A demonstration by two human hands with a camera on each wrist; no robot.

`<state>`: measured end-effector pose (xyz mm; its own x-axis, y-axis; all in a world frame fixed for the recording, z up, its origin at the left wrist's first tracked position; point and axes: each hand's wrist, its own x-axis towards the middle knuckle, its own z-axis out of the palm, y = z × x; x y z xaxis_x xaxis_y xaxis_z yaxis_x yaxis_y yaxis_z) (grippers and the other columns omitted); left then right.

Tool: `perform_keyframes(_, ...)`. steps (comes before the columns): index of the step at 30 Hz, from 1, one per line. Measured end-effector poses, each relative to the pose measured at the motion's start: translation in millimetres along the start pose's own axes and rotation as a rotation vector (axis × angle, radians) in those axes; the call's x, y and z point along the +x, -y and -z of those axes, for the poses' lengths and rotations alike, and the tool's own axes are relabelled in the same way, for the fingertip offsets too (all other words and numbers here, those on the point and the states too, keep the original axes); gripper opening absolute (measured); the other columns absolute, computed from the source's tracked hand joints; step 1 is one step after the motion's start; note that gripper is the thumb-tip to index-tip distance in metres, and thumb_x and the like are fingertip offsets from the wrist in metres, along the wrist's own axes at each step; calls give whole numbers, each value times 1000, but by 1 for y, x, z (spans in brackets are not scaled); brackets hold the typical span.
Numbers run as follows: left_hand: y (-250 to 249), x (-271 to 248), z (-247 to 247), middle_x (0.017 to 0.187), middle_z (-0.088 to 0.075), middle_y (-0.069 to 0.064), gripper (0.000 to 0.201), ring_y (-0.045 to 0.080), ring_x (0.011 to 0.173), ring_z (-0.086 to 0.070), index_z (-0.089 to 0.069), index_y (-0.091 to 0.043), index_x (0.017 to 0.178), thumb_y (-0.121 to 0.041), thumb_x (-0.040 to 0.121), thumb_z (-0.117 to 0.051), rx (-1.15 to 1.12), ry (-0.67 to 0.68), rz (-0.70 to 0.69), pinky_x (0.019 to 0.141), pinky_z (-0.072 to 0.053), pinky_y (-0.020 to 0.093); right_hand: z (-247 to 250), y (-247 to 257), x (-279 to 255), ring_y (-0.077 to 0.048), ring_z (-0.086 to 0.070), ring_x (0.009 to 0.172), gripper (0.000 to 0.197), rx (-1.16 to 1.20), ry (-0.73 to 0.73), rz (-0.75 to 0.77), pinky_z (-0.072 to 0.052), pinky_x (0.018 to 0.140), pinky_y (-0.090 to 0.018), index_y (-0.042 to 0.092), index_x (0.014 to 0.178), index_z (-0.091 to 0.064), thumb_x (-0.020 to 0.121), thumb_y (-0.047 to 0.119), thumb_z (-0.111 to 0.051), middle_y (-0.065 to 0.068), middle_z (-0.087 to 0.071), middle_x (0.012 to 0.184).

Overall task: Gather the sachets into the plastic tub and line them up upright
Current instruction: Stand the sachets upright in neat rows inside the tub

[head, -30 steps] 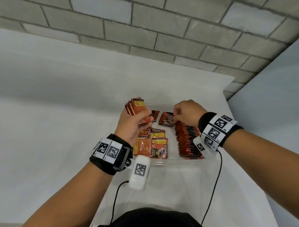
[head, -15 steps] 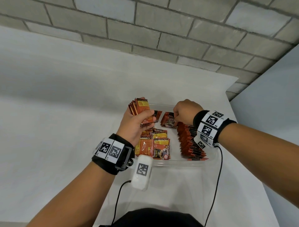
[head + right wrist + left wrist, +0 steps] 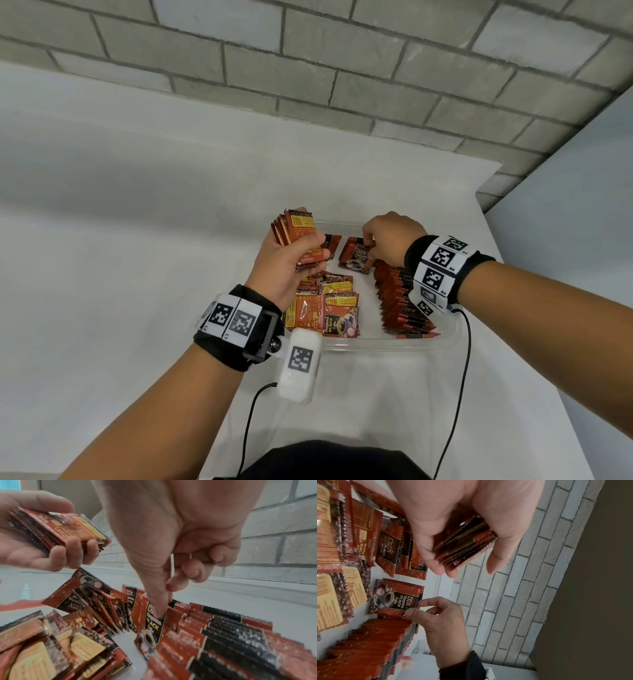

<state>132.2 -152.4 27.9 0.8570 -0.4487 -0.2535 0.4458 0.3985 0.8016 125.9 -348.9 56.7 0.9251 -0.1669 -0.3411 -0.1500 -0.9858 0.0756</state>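
Note:
A clear plastic tub (image 3: 383,346) sits on the white table. Along its right side stands a row of upright red-and-black coffee sachets (image 3: 400,298) (image 3: 223,635). Loose sachets (image 3: 329,305) (image 3: 42,649) lie flat in a heap on its left side. My left hand (image 3: 291,253) hovers above the tub's far left corner, gripping a stack of sachets (image 3: 299,229) (image 3: 464,543) (image 3: 56,530). My right hand (image 3: 380,240) (image 3: 164,608) pinches the top edge of one sachet (image 3: 356,257) (image 3: 397,600) (image 3: 152,626) at the far end of the row.
A grey block wall (image 3: 342,68) rises behind the white table (image 3: 137,240). The table's right edge (image 3: 534,325) runs close beside the tub. Several more sachets (image 3: 106,605) lean near the tub's far wall. Cables (image 3: 459,394) hang from both wrist bands.
The right hand has shifted slightly at the far end of the row, still pinching a sachet there. The left hand keeps its stack in nearly the same place.

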Motion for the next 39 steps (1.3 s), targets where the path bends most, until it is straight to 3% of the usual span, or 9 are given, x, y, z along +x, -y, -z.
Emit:
perform_keyframes(7, -1, 0, 0, 81, -66, 7, 35, 23, 72, -68, -59, -11, 101, -31, 74, -68, -124, -13, 35, 73, -56, 37, 5, -7, -7, -20, -50, 83, 26, 84, -27, -9, -39, 69, -27, 16, 113, -60, 88, 26, -64, -7, -59, 106)
perform_keyframes(10, 0, 0, 1, 87, -67, 14, 19, 29, 72, -68, -58, -8, 106, -19, 90, -55, -227, -3, 110, 67, -58, 38, 15, -10, -18, -17, -53, 81, 21, 265, -116, 15, -40, 70, -26, 18, 107, -63, 90, 31, -61, -2, -61, 98)
perform_keyframes(15, -1, -7, -7, 99, -70, 12, 45, 28, 86, -68, -57, -16, 122, -6, 78, -58, -155, 197, 142, 72, -58, 41, 23, 12, -56, -3, -54, 75, 28, 850, -193, 143, -43, 68, -20, 28, 113, -59, 88, 41, -61, 8, -59, 98)
perform_keyframes(18, 2, -9, -11, 113, -66, 17, 49, 31, 100, -65, -54, -12, 129, -2, 82, -61, -90, 245, 151, 78, -57, 46, 15, 20, -70, -5, -59, 74, 43, 888, -151, 187, -51, 71, -20, 34, 121, -51, 82, 34, -70, 11, -56, 104)
perform_keyframes(24, 4, -11, -13, 94, -71, 10, 38, 25, 88, -69, -63, -16, 109, -35, 76, -62, 6, 197, 146, 77, -59, 39, 7, 11, -82, -14, -59, 73, 18, 1018, -449, 140, -48, 69, -25, 26, 84, -59, 81, 15, -74, 3, -64, 85)
perform_keyframes(27, 6, -11, -10, 88, -69, 10, 37, 25, 82, -69, -64, -19, 107, -39, 75, -62, -50, 178, 156, 73, -59, 38, 6, 12, -89, -12, -56, 75, 17, 967, -588, 198, -45, 68, -17, 19, 76, -60, 79, 12, -74, 5, -60, 81)
perform_keyframes(30, 7, -11, -12, 100, -66, 17, 22, 29, 90, -66, -69, -15, 102, -23, 82, -69, -96, 223, 150, 75, -57, 42, -2, 20, -93, -4, -53, 83, 16, 788, -406, 314, -39, 73, -15, 24, 82, -64, 74, 25, -78, 9, -54, 90)
perform_keyframes(32, 8, -9, -11, 105, -65, 16, 39, 30, 94, -64, -67, -17, 111, -3, 75, -63, -111, 222, 112, 78, -54, 44, -7, 21, -94, -5, -51, 93, 25, 730, -303, 377, -41, 81, -16, 27, 92, -67, 72, 37, -78, 9, -52, 96)
perform_keyframes(39, 6, -12, -10, 106, -68, 14, 60, 30, 95, -66, -57, -14, 124, 8, 68, -61, -91, 265, 85, 77, -57, 43, 3, 12, -85, -1, -53, 89, 35, 761, -368, 224, -37, 70, -8, 25, 124, -58, 89, 27, -63, 11, -57, 111)
